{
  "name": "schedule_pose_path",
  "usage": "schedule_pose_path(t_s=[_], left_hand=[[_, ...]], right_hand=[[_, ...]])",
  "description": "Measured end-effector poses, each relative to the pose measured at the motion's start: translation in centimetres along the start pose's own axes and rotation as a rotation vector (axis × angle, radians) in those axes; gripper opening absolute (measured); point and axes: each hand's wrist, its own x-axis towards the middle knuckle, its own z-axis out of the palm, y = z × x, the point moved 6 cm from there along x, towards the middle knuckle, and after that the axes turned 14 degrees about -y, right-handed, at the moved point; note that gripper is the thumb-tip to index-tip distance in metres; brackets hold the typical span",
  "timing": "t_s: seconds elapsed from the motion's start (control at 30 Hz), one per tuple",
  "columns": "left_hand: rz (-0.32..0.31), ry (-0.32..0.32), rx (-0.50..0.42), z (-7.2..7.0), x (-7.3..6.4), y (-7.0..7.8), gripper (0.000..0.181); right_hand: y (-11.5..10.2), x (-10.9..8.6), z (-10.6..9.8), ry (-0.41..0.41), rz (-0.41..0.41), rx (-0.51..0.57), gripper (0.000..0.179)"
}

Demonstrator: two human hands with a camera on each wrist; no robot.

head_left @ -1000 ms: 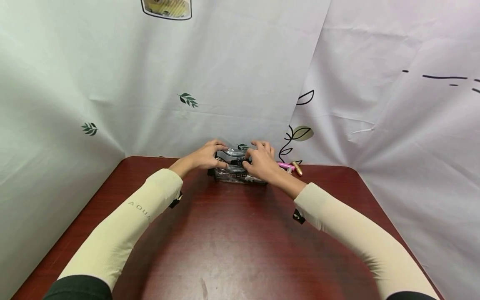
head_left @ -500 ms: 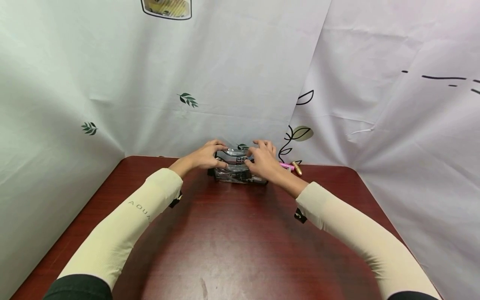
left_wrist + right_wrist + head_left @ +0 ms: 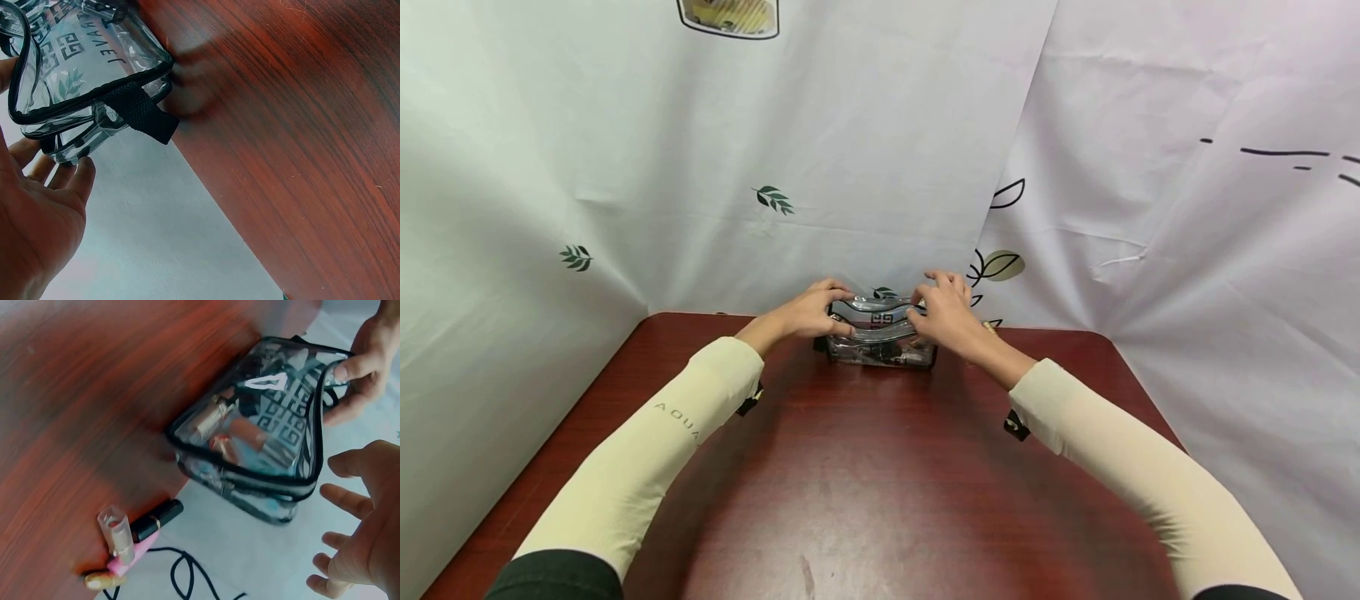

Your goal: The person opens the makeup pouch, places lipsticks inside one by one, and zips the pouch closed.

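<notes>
A clear zip pouch [image 3: 883, 354] with black trim and printed lettering stands on the table against the backdrop, its mouth gaping. My left hand [image 3: 805, 315] holds its left end, thumb at the near rim and fingers at the far rim. Seen from the right wrist, several cosmetic tubes [image 3: 247, 431] lie inside the pouch. My right hand [image 3: 369, 525] is beside the pouch's mouth there, fingers spread and apart from it, holding nothing. In the left wrist view, the left fingers [image 3: 81, 178] touch the pouch's back wall, next to a black fabric tab [image 3: 147, 115].
Beyond the pouch's right end, a clear-capped tube [image 3: 116, 534], a black tube [image 3: 157, 520], a pink item [image 3: 133, 556] and a gold tube [image 3: 103, 580] lie close together. The white backdrop [image 3: 880, 167] rises directly behind the dark red table [image 3: 887, 467].
My right hand has moved right, from over the pouch's middle to its right end. A dark shape seen at the mouth a second ago no longer shows there. The left hand stays in place.
</notes>
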Motion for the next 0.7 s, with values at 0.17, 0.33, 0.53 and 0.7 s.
schedule_pose_path(t_s=[0.17, 0.33, 0.53, 0.7], left_hand=[[-0.004, -0.006, -0.005, 0.0, -0.1, 0.0, 0.085], [0.000, 0.000, -0.003, 0.0, 0.0, -0.1, 0.084], [0.000, 0.000, -0.004, 0.1, 0.0, -0.1, 0.084], [0.003, 0.003, -0.008, 0.1, 0.0, -0.1, 0.085]], right_hand=[[1.2, -0.4, -1.0, 0.030, 0.006, 0.015, 0.026], [2.7, -0.5, -1.5, 0.061, 0.036, 0.026, 0.026], [4.3, -0.6, -1.6, 0.077, 0.058, 0.047, 0.027], [5.4, -0.8, -1.6, 0.073, 0.081, 0.046, 0.028]])
